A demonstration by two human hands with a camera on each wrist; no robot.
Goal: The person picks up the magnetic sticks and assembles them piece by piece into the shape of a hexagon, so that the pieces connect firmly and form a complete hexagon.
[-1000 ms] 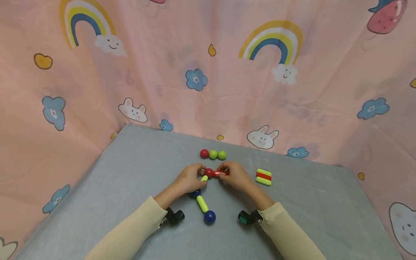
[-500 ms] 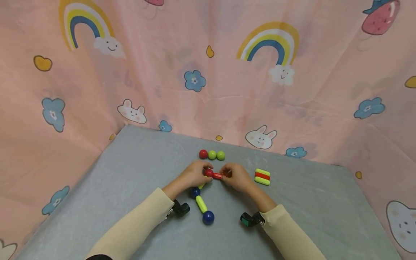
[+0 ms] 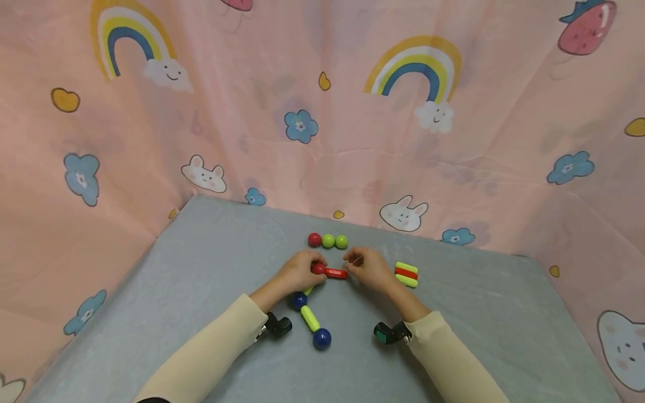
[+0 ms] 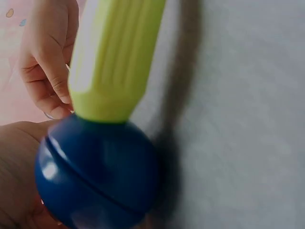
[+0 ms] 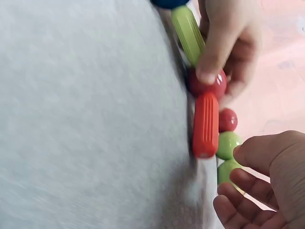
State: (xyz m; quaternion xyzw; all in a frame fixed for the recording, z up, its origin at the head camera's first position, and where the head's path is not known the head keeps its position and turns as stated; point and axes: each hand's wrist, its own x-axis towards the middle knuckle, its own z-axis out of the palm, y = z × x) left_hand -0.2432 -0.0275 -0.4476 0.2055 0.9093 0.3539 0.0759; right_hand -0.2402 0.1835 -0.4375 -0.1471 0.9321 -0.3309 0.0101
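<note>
My left hand [image 3: 296, 275] pinches a red ball [image 5: 218, 85] with thumb and fingers. A red ribbed rod [image 3: 336, 273] sticks out from this ball to the right. On its other side a yellow-green rod [image 5: 188, 36], partly hidden by the hand in the head view, runs to a blue ball [image 3: 299, 300]. Another yellow-green rod [image 3: 309, 318] links that one to a second blue ball [image 3: 322, 339], nearest the body. Just past the red rod's free end is my right hand [image 3: 372, 270], fingers loosely bent, holding nothing.
Behind the hands, a red ball [image 3: 314, 239] and two green balls [image 3: 335, 241] sit in a row on the grey cloth [image 3: 242, 235]. To the right lie two yellow-green rods [image 3: 406, 281] with a red rod [image 3: 406, 273] between them. A pink patterned curtain [image 3: 252, 73] stands behind.
The left hand has shifted right and closed over the red ball. My right hand has let go of the red rod and drawn back to the right.
</note>
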